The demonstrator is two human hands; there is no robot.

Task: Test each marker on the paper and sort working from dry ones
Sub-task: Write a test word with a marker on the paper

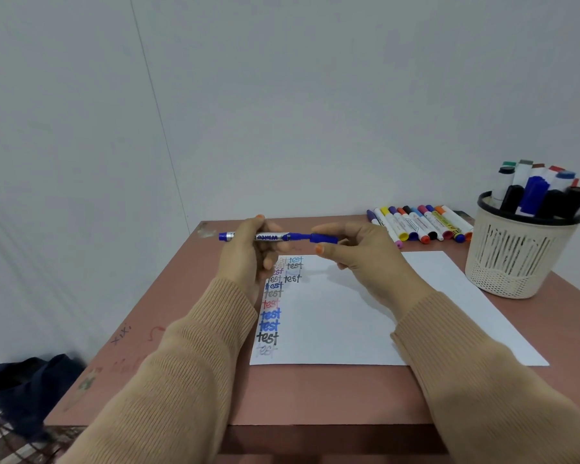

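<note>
A blue whiteboard marker (268,236) is held level above the far edge of the white paper (349,316). My left hand (248,259) grips its barrel. My right hand (359,252) pinches the blue cap (323,238) at the marker's right end; the cap sits at the tip, and whether it is fully seated I cannot tell. The paper lies on the pink table (188,316) and carries two columns of the word "test" in several colours down its left side.
A row of several markers (422,224) lies at the table's far edge, right of my hands. A cream perforated basket (516,259) with a black rim stands at the far right, holding several upright markers. A dark bag (24,390) lies on the floor at left.
</note>
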